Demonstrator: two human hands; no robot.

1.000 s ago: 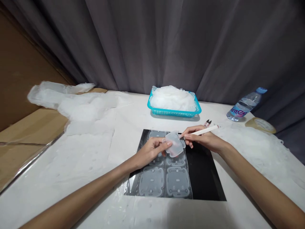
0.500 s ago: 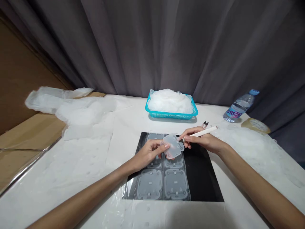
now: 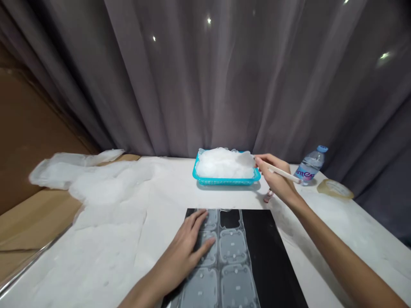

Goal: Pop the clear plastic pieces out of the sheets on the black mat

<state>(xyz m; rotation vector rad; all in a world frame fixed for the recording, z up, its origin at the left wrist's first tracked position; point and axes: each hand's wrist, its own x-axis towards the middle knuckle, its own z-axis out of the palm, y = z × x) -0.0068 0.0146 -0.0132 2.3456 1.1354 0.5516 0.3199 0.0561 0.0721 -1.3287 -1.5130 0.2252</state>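
Note:
My left hand [image 3: 188, 248] lies flat, fingers spread, on a clear sheet of translucent square plastic pieces [image 3: 229, 256]. The sheet rests on a black mat [image 3: 272, 256], and one slot at its far end [image 3: 231, 218] is bare. My right hand [image 3: 276, 175] reaches to the right rim of a turquoise basket [image 3: 224, 179] heaped with translucent pieces [image 3: 223, 164]. It is closed around a white pen-like tool [image 3: 285, 174]. Its fingertips touch a piece at the pile's edge; I cannot tell whether they grip it.
A small pinkish snip tool [image 3: 268, 196] lies under my right hand. A water bottle [image 3: 308, 169] and a tape roll [image 3: 335, 188] stand at the right. Crumpled clear plastic bags [image 3: 96, 179] cover the left of the white table, beside cardboard [image 3: 28, 222]. A grey curtain hangs behind.
The piece has left my left hand, which now lies flat on the sheet. My right hand has moved from the mat up to the basket. The camera has tilted upward.

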